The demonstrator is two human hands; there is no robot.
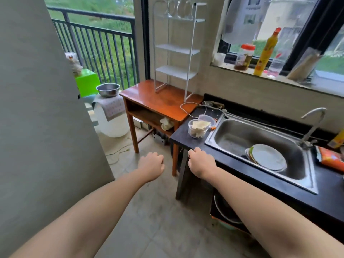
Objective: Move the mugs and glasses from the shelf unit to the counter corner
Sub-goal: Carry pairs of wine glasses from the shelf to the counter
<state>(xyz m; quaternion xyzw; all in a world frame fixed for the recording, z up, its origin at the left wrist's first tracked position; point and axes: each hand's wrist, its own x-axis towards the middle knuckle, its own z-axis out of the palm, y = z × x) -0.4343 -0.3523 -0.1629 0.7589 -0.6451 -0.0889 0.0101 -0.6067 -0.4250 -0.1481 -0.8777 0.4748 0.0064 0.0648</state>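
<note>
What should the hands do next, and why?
Probably reach up toward the glasses on the top tier of the white shelf unit. Both the left hand and right hand are loosely curled, holding nothing, well below the shelf.

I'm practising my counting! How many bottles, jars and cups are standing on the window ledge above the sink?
Bottles: 2, a yellow bottle and a clear bottle
Jars: 1, a jar with a red lid
Cups: 1, a white cup
Total: 4
</note>
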